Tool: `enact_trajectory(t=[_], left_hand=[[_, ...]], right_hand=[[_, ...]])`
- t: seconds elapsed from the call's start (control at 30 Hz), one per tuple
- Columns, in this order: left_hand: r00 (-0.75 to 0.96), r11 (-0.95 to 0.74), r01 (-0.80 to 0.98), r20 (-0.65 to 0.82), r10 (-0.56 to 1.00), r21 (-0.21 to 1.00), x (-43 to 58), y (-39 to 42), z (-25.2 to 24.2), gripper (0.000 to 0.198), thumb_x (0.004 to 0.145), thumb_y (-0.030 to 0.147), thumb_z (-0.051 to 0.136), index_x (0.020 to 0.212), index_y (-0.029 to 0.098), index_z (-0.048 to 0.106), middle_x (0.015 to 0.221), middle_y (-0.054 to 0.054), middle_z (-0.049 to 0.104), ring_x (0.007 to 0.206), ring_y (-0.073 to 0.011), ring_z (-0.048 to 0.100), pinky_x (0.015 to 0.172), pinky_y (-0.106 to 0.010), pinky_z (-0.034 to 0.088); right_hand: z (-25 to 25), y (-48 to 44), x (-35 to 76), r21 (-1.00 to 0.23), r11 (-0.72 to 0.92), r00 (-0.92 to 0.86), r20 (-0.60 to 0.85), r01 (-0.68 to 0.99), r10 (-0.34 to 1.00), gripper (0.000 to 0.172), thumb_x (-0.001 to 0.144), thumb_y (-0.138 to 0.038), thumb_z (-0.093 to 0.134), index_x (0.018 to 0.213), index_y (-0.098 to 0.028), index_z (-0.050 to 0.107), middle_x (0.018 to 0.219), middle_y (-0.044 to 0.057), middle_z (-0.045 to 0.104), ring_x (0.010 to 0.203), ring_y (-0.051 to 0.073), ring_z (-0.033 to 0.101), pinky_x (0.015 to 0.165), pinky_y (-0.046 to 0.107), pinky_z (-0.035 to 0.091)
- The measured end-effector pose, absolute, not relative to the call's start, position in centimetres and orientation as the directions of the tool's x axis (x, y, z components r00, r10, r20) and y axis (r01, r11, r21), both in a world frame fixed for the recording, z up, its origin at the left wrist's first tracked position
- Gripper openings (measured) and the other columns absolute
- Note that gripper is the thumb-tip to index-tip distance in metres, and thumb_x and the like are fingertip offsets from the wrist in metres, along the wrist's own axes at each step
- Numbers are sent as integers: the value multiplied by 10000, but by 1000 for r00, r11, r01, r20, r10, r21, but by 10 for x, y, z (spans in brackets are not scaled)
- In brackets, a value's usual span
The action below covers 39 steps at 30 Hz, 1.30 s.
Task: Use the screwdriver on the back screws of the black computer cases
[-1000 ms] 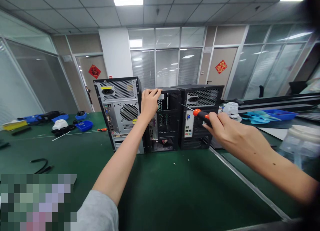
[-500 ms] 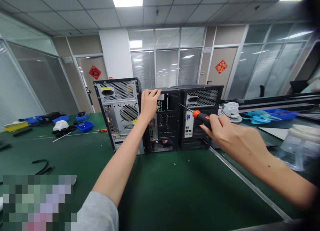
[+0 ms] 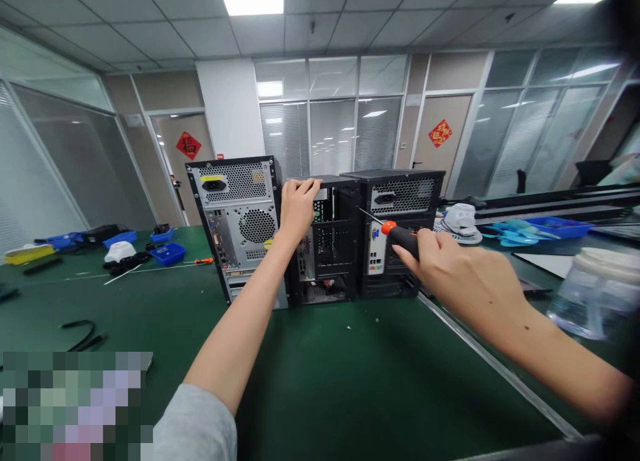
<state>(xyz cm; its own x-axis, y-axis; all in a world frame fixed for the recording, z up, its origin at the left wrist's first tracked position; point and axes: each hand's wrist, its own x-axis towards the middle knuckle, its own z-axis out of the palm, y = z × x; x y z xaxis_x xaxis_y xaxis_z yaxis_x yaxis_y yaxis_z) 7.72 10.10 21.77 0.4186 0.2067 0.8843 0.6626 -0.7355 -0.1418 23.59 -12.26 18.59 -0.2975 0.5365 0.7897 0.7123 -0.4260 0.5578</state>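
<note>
Three computer towers stand side by side on the green table (image 3: pixel 320 381), backs toward me. My left hand (image 3: pixel 296 204) grips the top rear edge of the middle black tower (image 3: pixel 333 248), fingers curled over it. My right hand (image 3: pixel 450 268) is closed round a screwdriver (image 3: pixel 395 233) with a black and orange handle. Its thin shaft points up-left, the tip at the upper rear edge of the middle tower, next to the right black tower (image 3: pixel 400 201). The left tower (image 3: pixel 240 221) has a silver back panel with a round fan grille.
Blue trays (image 3: pixel 167 251), a white object, cables and a small orange screwdriver (image 3: pixel 204 261) lie far left on the table. A clear plastic jar (image 3: pixel 595 291) stands at the right, past a metal rail (image 3: pixel 495 371). Blue parts and a white item lie behind it.
My right hand and the screwdriver have drifted slightly left and toward the middle tower's edge. The left hand keeps its grip on the tower top.
</note>
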Motion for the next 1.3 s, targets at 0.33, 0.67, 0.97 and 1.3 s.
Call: enact_trajectory(t=[0.33, 0.67, 0.97, 1.3], left_hand=[[420, -741, 658, 882, 214, -134, 77, 100, 218, 480, 865, 44, 380, 1272, 242, 540, 1247, -24, 595, 1030, -242, 461, 972, -442, 352], [430, -735, 661, 880, 200, -155, 76, 101, 217, 490, 864, 23, 372, 1275, 236, 532, 1245, -24, 591, 1044, -237, 464, 970, -424, 353], [424, -741, 659, 877, 228, -126, 76, 101, 216, 493, 868, 42, 356, 1284, 245, 526, 1260, -31, 580, 1058, -246, 460, 975, -445, 349], [425, -736, 662, 878, 219, -137, 76, 101, 217, 484, 869, 39, 365, 1277, 243, 527, 1260, -17, 582, 1051, -246, 455, 990, -439, 341]], right_hand=[[186, -121, 229, 439, -377, -166, 801, 815, 575, 417, 920, -413, 326, 631, -163, 495, 460, 30, 473, 338, 110, 360, 422, 256, 112], [189, -118, 226, 389, -427, -101, 824, 817, 557, 468, 921, -425, 297, 598, -164, 513, 389, 40, 438, 346, 140, 400, 427, 253, 101], [191, -116, 225, 287, -477, 40, 823, 831, 566, 517, 928, -437, 258, 640, -140, 569, 428, 92, 498, 378, 179, 450, 434, 266, 142], [193, -118, 235, 132, -344, 124, 766, 930, 631, 497, 818, -594, 399, 967, -138, 529, 418, 17, 453, 341, 174, 378, 386, 278, 194]])
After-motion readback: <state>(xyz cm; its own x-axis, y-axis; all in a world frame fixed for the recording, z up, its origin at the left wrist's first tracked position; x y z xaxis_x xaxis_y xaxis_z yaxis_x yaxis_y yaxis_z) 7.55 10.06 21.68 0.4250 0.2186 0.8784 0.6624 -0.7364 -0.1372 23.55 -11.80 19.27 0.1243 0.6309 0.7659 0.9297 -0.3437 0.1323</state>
